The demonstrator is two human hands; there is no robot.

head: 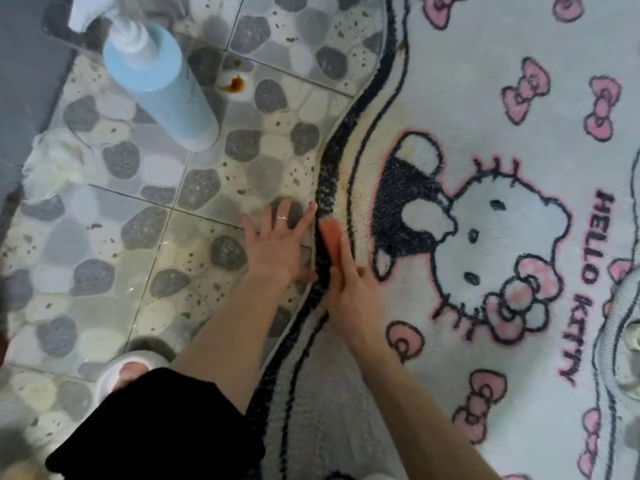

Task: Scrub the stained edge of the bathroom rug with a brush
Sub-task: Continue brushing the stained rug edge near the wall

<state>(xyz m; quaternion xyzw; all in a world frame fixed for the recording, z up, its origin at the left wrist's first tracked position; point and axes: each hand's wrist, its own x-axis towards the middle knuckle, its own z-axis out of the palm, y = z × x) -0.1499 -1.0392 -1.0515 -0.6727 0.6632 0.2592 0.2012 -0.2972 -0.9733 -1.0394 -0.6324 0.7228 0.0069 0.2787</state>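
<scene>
Pebble-patterned bathroom floor tiles fill the ground left of a single pale Hello Kitty rug, whose right and bottom parts run out of frame. Farthest from the rug lies one crumpled white wad, too blurred to identify. One light-blue bottle stands nearer the rug, its white top cut off by the upper edge. One white slipper shows low on the tiles, half hidden by a black garment. One brown spill marks the tile between the bottle and the rug. The left hand, wearing one ring, lies flat on the tiles with fingers spread, its forefinger tip touching the rug's dark border. On that border, where yellowish staining shows just inside it, sits one orange brush; the right hand grips it, forefinger laid along its back. The bristles are hidden. One cat figure is printed beyond; the pink bows are partly cropped.
</scene>
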